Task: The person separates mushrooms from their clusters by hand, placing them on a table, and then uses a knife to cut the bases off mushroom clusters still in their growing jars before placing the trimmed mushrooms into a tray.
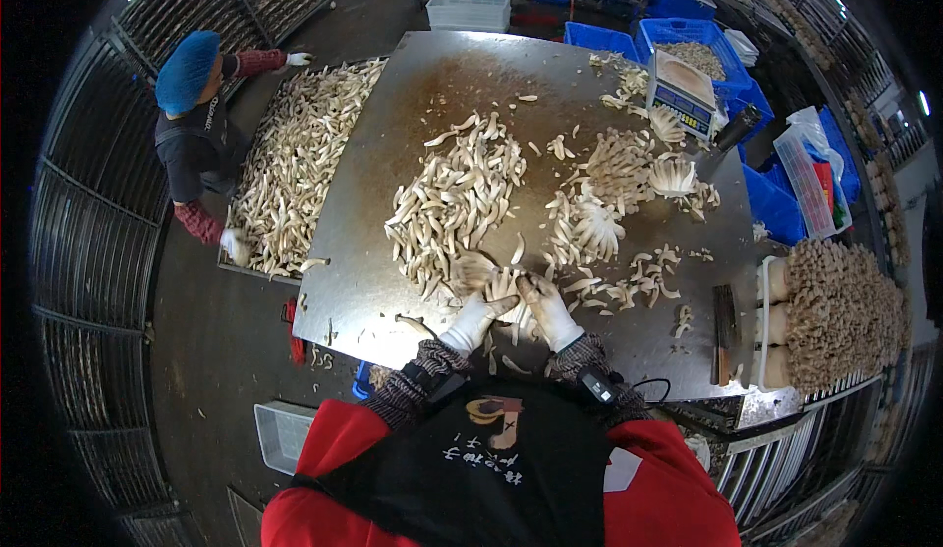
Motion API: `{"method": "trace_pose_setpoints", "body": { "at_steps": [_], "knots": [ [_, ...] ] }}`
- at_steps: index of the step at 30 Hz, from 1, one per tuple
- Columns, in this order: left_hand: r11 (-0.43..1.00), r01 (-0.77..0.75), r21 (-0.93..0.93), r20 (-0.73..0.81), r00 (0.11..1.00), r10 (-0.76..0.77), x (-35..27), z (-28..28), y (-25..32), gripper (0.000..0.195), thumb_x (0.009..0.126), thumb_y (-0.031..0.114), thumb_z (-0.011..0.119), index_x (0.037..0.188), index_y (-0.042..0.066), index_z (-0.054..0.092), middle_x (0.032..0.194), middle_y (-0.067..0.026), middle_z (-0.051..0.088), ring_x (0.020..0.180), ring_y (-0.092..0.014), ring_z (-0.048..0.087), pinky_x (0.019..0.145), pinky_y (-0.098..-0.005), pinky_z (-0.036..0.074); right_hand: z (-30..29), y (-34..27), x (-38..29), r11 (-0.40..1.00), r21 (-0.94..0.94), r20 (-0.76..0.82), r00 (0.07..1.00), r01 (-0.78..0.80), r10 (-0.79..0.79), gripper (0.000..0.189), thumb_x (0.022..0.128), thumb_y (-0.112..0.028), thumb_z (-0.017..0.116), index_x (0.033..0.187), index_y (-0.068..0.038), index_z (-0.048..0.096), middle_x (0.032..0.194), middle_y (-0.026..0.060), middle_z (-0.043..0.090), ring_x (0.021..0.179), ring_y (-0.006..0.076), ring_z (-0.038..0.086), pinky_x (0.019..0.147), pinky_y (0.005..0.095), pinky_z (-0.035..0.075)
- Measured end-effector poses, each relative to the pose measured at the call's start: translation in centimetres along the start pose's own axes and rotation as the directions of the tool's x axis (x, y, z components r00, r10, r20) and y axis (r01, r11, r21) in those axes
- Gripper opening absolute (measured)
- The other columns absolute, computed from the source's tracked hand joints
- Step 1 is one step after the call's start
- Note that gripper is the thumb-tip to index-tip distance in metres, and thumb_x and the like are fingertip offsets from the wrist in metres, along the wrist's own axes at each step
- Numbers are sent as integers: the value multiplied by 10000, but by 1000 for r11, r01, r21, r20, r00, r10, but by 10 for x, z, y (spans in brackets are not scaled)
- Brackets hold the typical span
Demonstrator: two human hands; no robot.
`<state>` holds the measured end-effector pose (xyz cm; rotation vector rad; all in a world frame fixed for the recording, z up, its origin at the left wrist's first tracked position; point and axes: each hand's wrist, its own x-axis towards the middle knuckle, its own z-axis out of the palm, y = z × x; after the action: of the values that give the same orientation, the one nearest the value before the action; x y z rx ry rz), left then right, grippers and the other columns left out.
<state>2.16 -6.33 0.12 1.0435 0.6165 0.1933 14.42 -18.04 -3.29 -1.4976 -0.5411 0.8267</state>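
Both hands wear white gloves with soiled fingers. At the near edge of the metal table (353, 252), my left hand (471, 320) and my right hand (549, 310) grip a pale mushroom cluster (505, 283) from either side. Just beyond my left hand lies a heap of separated mushrooms (460, 193). Past my right hand sits a fan-shaped mushroom cluster (598, 229) among loose pieces. Farther back is a larger brownish cluster (619, 164), with white-based clusters (672, 177) to its right. The undersides of my fingers are partly hidden.
A co-worker (195, 120) stands left, gloved hands at a mushroom-filled tray (295, 171). A digital scale (681, 94) stands at the table's back right, near blue crates (681, 31). A brush (723, 330) lies by the right edge, beside bottles of growing mushrooms (840, 315).
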Motion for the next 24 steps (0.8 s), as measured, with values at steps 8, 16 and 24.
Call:
{"method": "trace_pose_setpoints", "body": {
  "at_steps": [8, 16, 24],
  "knots": [
    [965, -114, -236, -75, 992, 99, 7, -1, -16, 439, 825, 7, 702, 1230, -29, 534, 1211, -66, 614, 1093, -148, 573, 933, -269, 456, 13, -46, -12, 960, 276, -54, 997, -42, 59, 322, 911, -100, 622, 1174, 76, 564, 1051, 110, 647, 931, 172, 593, 833, 284, 486],
    [992, -122, -38, -26, 992, 121, -6, 11, 14, 396, 863, 37, 682, 1226, -44, 545, 1156, -66, 641, 1036, -156, 604, 909, -279, 481, -1, -11, -7, 971, -116, -21, 977, 209, -213, 294, 893, -65, 619, 1163, 43, 571, 1034, 96, 643, 963, 159, 577, 891, 287, 462],
    [978, -200, -65, 181, 961, 209, 7, -7, -14, 511, 912, 107, 642, 1366, 5, 432, 1324, -79, 549, 1225, -178, 505, 1004, -287, 407, 9, -29, -15, 968, 244, -206, 972, -64, 116, 145, 903, -130, 629, 952, 6, 637, 892, 60, 639, 766, 124, 580, 730, 272, 485]
  ]
}}
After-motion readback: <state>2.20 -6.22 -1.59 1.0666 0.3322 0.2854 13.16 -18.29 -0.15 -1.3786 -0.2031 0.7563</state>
